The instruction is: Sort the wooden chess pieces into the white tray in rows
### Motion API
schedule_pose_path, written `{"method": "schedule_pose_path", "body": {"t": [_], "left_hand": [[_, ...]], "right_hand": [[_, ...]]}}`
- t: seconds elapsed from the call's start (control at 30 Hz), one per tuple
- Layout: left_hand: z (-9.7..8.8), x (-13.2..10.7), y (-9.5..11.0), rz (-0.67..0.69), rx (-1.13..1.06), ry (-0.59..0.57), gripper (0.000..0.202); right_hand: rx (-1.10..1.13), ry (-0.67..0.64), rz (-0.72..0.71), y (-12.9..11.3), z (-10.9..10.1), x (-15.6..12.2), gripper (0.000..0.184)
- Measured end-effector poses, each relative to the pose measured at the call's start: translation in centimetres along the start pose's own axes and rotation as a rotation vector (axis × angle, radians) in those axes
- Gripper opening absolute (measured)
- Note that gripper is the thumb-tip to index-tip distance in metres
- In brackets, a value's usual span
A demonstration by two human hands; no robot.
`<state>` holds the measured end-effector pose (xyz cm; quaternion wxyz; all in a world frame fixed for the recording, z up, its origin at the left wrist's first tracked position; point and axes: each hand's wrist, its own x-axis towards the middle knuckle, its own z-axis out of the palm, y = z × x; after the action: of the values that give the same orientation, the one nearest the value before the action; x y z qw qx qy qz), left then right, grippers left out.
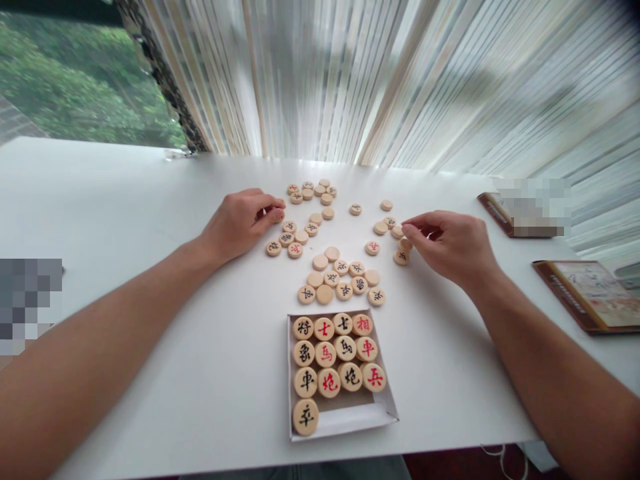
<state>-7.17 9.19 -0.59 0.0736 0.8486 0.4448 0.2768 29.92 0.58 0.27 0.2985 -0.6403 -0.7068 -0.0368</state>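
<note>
My left hand (247,217) is closed in a pinch just left of the scattered wooden Chinese chess pieces (301,237); what its fingertips hold, if anything, I cannot make out. On the right, my right hand (447,243) has thumb and forefinger together at a pale chess piece (397,232), with a marked piece (401,257) just below the thumb. A shallow white box (357,419) near the front edge holds stacked pieces in rows, black and red characters facing up. Its front row has one black piece (306,417) at the left. Behind the box lies a loose cluster (344,291), some blank side up.
All this is on a white table (150,400). Two brown-edged boxes (585,297) (520,217) lie at the right, the farther one partly blurred. A striped curtain (320,80) hangs behind the table, beside a window (75,80) at the left. A blurred object (27,300) sits at the left edge.
</note>
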Motion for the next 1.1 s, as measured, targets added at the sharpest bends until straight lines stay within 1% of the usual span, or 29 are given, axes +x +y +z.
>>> {"method": "schedule_pose_path", "body": {"t": [0.17, 0.43, 0.6, 0.73, 0.83, 1.1], "left_hand": [[0.0, 0.1, 0.0, -0.012, 0.0, -0.004, 0.038], [0.0, 0.0, -0.2, 0.027, -0.037, 0.012, 0.038], [0.1, -0.1, -0.5, 0.034, -0.045, 0.034, 0.037], [0.2, -0.2, -0.6, 0.024, -0.085, 0.027, 0.037], [0.2, -0.2, -0.6, 0.007, -0.108, 0.016, 0.037], [0.0, -0.2, -0.4, -0.02, -0.123, 0.016, 0.033]], "right_hand": [[0.008, -0.028, 0.006, 0.1, 0.3, -0.2, 0.017], [0.045, -0.065, 0.042, 0.0, 0.5, -0.2, 0.015], [0.09, -0.05, 0.038, 0.0, 0.7, -0.2, 0.017], [0.104, -0.039, 0.046, -0.2, 0.6, -0.3, 0.019], [0.128, -0.027, -0.024, -0.6, 0.6, -0.5, 0.02], [0.224, -0.109, -0.343, -2.1, 1.5, -1.4, 0.024]]}}
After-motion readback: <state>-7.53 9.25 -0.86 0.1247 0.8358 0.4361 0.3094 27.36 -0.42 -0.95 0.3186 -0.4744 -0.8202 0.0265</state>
